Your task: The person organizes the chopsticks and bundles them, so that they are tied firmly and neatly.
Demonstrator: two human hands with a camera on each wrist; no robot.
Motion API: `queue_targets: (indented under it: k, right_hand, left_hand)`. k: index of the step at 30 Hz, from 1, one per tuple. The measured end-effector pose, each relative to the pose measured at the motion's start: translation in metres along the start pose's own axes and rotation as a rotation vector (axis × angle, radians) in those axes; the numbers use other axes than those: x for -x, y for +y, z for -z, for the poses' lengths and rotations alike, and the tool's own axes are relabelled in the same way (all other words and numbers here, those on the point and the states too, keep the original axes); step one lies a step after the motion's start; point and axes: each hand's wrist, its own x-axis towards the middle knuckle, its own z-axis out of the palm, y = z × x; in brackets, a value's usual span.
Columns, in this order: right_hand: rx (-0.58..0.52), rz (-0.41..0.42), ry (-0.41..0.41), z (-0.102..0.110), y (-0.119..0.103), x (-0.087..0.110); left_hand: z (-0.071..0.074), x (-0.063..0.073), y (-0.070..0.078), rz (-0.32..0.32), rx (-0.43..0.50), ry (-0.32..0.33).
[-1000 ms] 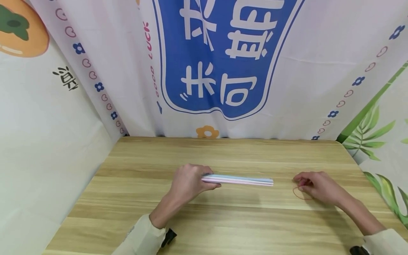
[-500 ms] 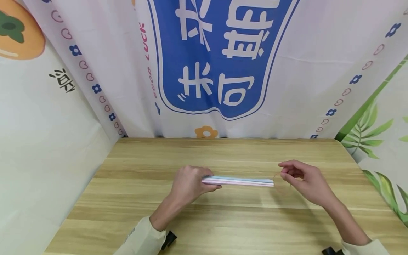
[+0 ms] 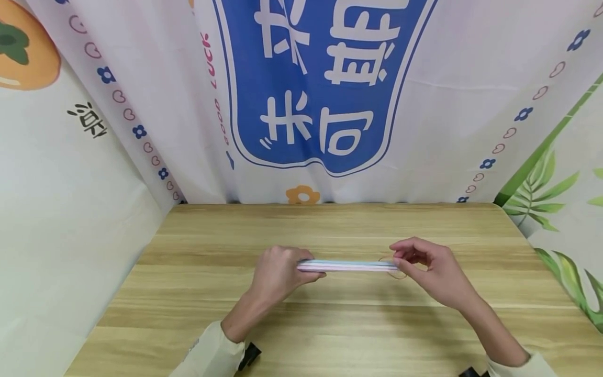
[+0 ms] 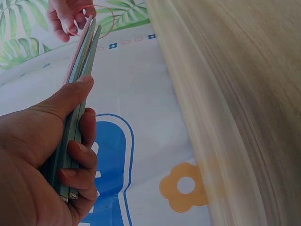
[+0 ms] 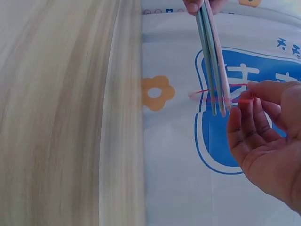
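Right wrist | right hand (image 5: 270,153) pinches red band (image 5: 203,91), looped loosely round sticks (image 5: 212,52) | left hand (image 3: 278,269) grips their other end | risk — band could slip off if pinch slackens

sticks (image 3: 346,265): partly hidden by hands (image 3: 278,271) | red loop (image 5: 195,95): blurred | emblem (image 3: 315,68): cropped

Sticks (image 3: 348,265) — matt, smooth | Table (image 3: 330,335) — wood-grain, smooth | Backdrop (image 3: 447,131): wrinkled cloth

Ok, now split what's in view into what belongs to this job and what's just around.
In the job:
bundle of pastel sticks, gripped by the left hand
thin red loop, pinched by the right hand

Just around:
wooden table
printed curtain behind it
leaf-print sheet at right
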Motion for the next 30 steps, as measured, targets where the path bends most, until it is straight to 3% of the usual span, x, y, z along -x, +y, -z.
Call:
queue_targets:
  k: [10,15,23,30]
  right_hand:
    - [-0.236,-0.052,-0.207,-0.003,-0.005,0.008]
    - [-0.298,-0.124,-0.294,-0.004,-0.004,0.007]
    - [-0.359,-0.172,-0.340,-0.008,0.004,0.005]
    - [-0.334,-0.208,-0.319,-0.016,0.004,0.008]
  left_hand:
    - [0.005,-0.003,-0.004,0.071,0.005,0.006]
    - [0.009,-0.003,-0.004,0.095,0.004,0.018]
    - [0.014,-0.004,0.000,0.118,0.031,0.038]
    - [0.016,-0.005,0.002,0.144,0.074,0.028]
